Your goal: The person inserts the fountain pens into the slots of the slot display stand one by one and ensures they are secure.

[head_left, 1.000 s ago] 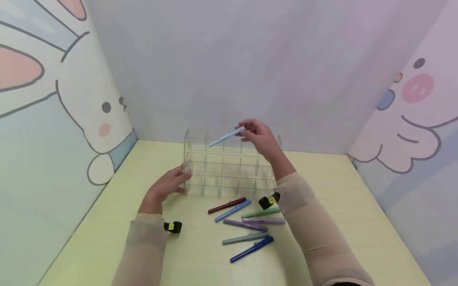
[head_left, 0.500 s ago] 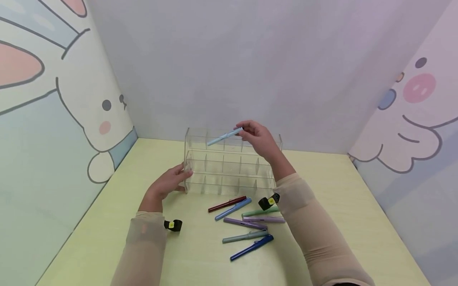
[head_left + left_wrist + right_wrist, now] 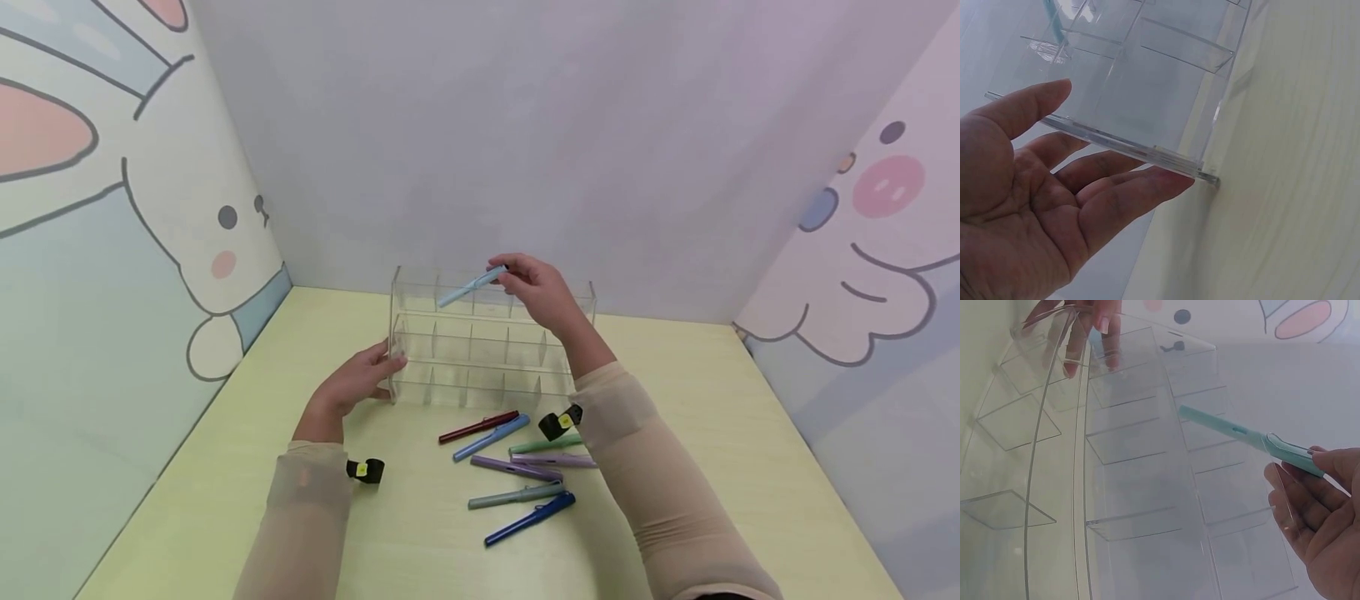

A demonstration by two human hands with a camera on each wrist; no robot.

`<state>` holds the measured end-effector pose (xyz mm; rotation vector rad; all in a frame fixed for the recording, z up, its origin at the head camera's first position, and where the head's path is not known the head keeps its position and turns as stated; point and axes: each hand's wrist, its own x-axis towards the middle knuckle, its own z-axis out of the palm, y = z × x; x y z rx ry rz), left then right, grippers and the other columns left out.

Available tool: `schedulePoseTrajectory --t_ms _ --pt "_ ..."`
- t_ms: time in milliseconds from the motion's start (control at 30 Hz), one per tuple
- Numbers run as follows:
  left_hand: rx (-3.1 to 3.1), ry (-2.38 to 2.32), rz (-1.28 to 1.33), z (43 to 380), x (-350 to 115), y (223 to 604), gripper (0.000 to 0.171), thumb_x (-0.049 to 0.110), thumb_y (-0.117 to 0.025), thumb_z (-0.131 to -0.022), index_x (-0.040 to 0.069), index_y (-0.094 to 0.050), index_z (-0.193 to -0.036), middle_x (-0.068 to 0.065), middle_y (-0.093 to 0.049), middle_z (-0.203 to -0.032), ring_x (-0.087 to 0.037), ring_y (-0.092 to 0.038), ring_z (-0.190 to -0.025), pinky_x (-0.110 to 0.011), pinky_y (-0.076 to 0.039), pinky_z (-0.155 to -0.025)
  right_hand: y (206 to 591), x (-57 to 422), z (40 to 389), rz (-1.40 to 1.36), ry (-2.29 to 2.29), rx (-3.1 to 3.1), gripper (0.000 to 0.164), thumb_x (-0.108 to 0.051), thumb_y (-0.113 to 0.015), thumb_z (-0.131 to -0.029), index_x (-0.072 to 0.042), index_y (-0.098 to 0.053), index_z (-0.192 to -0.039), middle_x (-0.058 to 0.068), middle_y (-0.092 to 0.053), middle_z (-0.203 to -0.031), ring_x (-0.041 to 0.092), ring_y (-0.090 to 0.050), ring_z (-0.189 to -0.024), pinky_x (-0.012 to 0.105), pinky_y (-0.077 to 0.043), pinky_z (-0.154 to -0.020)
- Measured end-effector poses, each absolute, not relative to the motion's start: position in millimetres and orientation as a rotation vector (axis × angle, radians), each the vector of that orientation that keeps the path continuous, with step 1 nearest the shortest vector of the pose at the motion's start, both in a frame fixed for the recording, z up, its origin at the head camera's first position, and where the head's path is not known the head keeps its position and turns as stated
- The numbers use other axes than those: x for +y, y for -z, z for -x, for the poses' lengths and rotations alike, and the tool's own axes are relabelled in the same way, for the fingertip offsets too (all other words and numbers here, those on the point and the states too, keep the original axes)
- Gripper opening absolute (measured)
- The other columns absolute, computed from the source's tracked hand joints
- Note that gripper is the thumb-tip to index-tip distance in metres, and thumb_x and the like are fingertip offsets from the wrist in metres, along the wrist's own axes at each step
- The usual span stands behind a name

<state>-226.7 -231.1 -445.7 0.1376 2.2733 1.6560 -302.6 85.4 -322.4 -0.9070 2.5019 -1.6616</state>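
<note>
A clear acrylic pen rack [image 3: 487,350] with three stepped rows of compartments stands on the table. My left hand [image 3: 356,383] holds its left side panel; the left wrist view shows the thumb on one face and the fingers [image 3: 1129,194] on the other. Over the rack's top row, my right hand [image 3: 543,292] pinches a light blue pen [image 3: 472,286] by its cap end between thumb and fingers. The pen slants, its free end pointing left and down. In the right wrist view, part of the right hand [image 3: 1329,519] shows through the clear plastic.
Several pens lie in front of the rack: dark red [image 3: 478,427], blue [image 3: 491,438], green [image 3: 546,444], purple [image 3: 516,468], lilac [image 3: 555,460], grey-green [image 3: 516,496] and dark blue [image 3: 529,519]. A pale wall [image 3: 465,125] rises behind the rack.
My right hand and the light blue pen have drifted very slightly left relative to the rack. The left hand keeps its hold on the side panel. The head view has shifted a little.
</note>
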Motion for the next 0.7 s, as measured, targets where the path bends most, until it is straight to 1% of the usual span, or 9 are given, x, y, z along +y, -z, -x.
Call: schedulePoseTrajectory --t_ms 100,333,433,533,700 --pt "2.289 -1.635 -0.116 226.8 -230.8 444.1 0.08 0.056 -0.053 -0.096 0.027 -0.013 -0.159 -0.009 -0.021 -0.163 -0.035 -0.033 -0.144 -0.048 -0.053 -0.096 322.1 85.8 303.0 0.909 1.664 2.499 0.03 -0.027 -0.054 -0.102 -0.017 -0.062 -0.129 0.006 -0.065 -0.116 0.022 -0.063 -0.114 0.038 -0.051 -0.099" --pt "2.294 -1.626 -0.106 226.4 -230.9 444.0 0.072 0.046 -0.05 -0.101 0.026 -0.013 -0.159 -0.01 -0.021 -0.163 -0.035 -0.032 -0.145 -0.049 -0.053 -0.096 323.5 87.0 303.4 0.905 1.635 2.508 0.03 -0.027 -0.054 -0.102 -0.016 -0.061 -0.129 0.006 -0.065 -0.116 0.024 -0.062 -0.114 0.041 -0.05 -0.101" --pt "2.294 -1.629 -0.098 226.4 -230.8 444.3 0.072 0.047 -0.051 -0.1 0.027 -0.014 -0.159 -0.008 -0.022 -0.163 -0.034 -0.032 -0.145 -0.048 -0.053 -0.095 323.8 87.2 303.4 0.911 1.625 2.515 0.03 -0.027 -0.054 -0.102 -0.016 -0.062 -0.129 0.005 -0.065 -0.116 0.025 -0.062 -0.115 0.041 -0.05 -0.101" --pt "2.296 -1.636 -0.109 226.2 -230.6 444.2 0.071 0.047 -0.05 -0.101 0.026 -0.015 -0.159 -0.009 -0.022 -0.163 -0.035 -0.031 -0.145 -0.049 -0.053 -0.094 323.8 87.3 303.3 0.923 1.623 2.517 0.03 -0.027 -0.054 -0.102 -0.016 -0.061 -0.129 0.006 -0.065 -0.116 0.026 -0.062 -0.116 0.042 -0.05 -0.101" --pt "2.276 -1.658 -0.109 227.3 -230.3 445.1 0.066 0.041 -0.049 -0.103 0.027 -0.016 -0.159 -0.009 -0.024 -0.162 -0.035 -0.032 -0.145 -0.049 -0.054 -0.094 324.0 87.6 302.6 0.923 1.621 2.525 0.026 -0.024 -0.054 -0.102 -0.02 -0.064 -0.126 0.005 -0.066 -0.116 0.026 -0.062 -0.115 0.042 -0.05 -0.1"
